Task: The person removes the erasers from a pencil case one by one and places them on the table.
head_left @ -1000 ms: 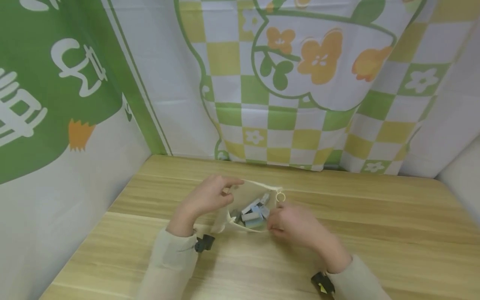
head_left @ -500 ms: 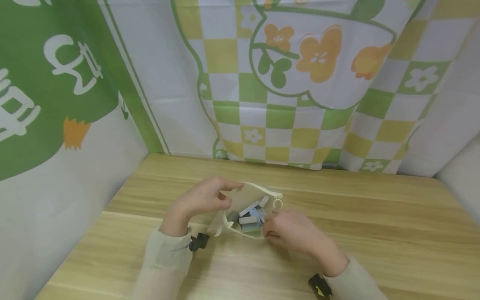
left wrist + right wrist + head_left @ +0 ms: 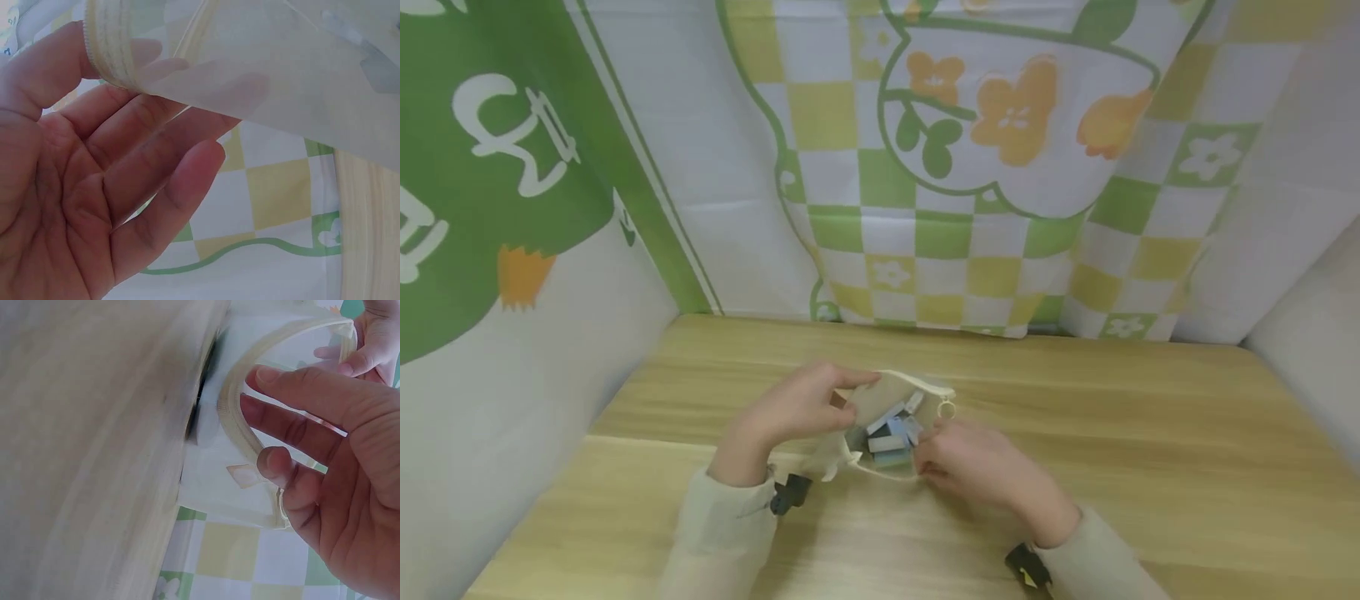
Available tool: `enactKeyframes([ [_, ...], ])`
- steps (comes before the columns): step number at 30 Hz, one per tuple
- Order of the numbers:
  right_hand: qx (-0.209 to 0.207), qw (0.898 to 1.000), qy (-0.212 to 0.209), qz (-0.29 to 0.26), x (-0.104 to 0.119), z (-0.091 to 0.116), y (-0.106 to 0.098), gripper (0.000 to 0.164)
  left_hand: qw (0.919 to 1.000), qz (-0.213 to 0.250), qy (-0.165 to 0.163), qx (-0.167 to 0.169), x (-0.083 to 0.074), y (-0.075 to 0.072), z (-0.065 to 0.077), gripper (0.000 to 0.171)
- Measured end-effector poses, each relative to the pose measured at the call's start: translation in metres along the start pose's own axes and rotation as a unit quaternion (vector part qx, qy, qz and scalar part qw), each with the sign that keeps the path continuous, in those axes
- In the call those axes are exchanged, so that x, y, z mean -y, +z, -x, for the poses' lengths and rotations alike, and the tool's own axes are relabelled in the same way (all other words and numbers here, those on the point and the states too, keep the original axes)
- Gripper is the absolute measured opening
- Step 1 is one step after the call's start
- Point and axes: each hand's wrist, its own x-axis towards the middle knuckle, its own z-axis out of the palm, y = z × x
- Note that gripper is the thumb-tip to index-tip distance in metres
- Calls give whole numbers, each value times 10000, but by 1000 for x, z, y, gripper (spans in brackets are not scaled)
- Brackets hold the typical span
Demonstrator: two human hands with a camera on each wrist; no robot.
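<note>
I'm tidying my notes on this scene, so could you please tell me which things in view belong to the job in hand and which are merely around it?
Part of the job, it seems:
zip pouch, held open
small blocks inside it
pull ring at its zip

Merely around it:
wooden table
patterned cloth hanging behind
black device at each wrist

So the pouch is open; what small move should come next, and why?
Perhaps the right hand should dip inside: the pouch gapes open, small pieces show within, and the left hand, touching it, could hold it wide.
</note>
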Motion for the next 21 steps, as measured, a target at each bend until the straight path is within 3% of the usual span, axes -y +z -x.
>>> enactKeyframes([
  [8, 35, 9989, -182, -420, -7, -1, -7, 6, 9993, -291, 216, 80, -3, 0, 0, 61],
  [16, -257, 9909, 175, -1308, -9, -3, -17, 21, 9985, -476, 235, 104, -2, 0, 2, 60],
  [21, -393, 9859, 106, -1625, -11, -10, -22, 21, 9987, -391, 265, 202, -2, 1, 0, 60],
])
